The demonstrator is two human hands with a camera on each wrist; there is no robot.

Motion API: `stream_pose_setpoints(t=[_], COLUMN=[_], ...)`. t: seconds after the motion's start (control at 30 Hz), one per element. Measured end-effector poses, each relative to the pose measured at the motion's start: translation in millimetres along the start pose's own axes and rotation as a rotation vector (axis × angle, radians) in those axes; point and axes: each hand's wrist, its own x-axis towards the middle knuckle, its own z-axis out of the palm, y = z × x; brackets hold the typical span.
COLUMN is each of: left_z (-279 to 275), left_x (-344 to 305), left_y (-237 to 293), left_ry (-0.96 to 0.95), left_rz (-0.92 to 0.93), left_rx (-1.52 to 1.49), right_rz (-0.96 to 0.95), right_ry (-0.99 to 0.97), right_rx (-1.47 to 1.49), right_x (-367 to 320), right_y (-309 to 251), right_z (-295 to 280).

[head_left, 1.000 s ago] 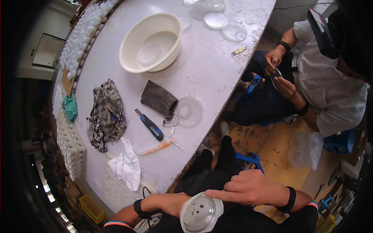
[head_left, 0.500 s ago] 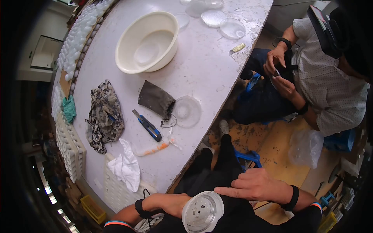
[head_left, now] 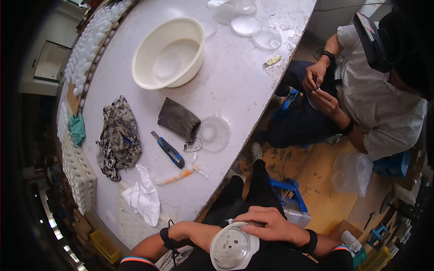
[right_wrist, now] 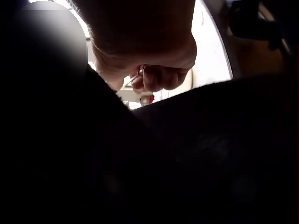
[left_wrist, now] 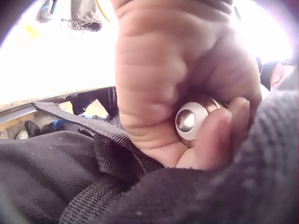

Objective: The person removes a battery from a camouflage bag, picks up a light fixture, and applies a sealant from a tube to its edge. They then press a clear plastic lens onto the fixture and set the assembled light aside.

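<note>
Worn white worktable (head_left: 244,81) stretches beyond a hand-held LED bulb (head_left: 233,249)

At the bottom centre of the head view, the bulb shows its dotted round board beneath a clear cover. Curled fingers of the left hand (head_left: 199,232) grip it from the side; in the left wrist view, a metal end ringed in white lies in the palm. The right hand (head_left: 268,223) reaches over the bulb's upper rim, thumb and forefinger pinching a slim piece (right_wrist: 140,72) too small to name.

Just past them, lower left, a crumpled white cloth (head_left: 144,198) lies on a moulded tray (head_left: 125,216). Left of centre sit a blue-and-black box cutter (head_left: 168,151), a grey drawstring pouch (head_left: 177,118) with a clear round lid (head_left: 215,135) beside it, and a camouflage cloth (head_left: 120,135). At right, a second person (head_left: 379,99) sits with hands together. Farther off, a cream basin (head_left: 193,72) stands upper centre, and white bulbs (head_left: 97,49) crowd the upper left.
</note>
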Motion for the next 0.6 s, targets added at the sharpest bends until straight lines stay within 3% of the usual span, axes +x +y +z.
stream_pose_setpoints(t=[0.07,0.13,0.17,0.23,0.4,0.47,0.6], left_z=[-4.1,-13.9,-11.3,-3.8,28.7,37.6,50.2], left_x=[-2.8,-12.5,-18.5,-29.4,-15.6,-24.3,-41.5], left_y=[5.4,34.9,46.6,63.7,64.8,72.9,72.9], left_ry=[-0.014,-0.001,0.000,0.403,0.426,0.461,0.507], left_rz=[0.003,-0.208,-0.205,0.146,0.164,0.143,0.167], left_rx=[0.005,0.079,0.084,-0.323,-0.237,-0.146,-0.053], right_rz=[0.020,0.041,0.038,0.104,0.039,0.055,-0.076], right_ry=[0.019,0.087,0.086,0.143,0.138,0.285,0.147], right_rx=[-0.013,-0.103,-0.108,-0.207,-0.377,-0.359,-0.679], right_x=[-2.9,-6.0,-8.5,-12.7,-10.5,-17.2,-39.3], right_y=[-1.9,-8.1,-10.3,-12.4,-20.6,-37.0,-42.5], right_z=[4.7,6.2,8.6,15.1,25.3,19.3,10.4])
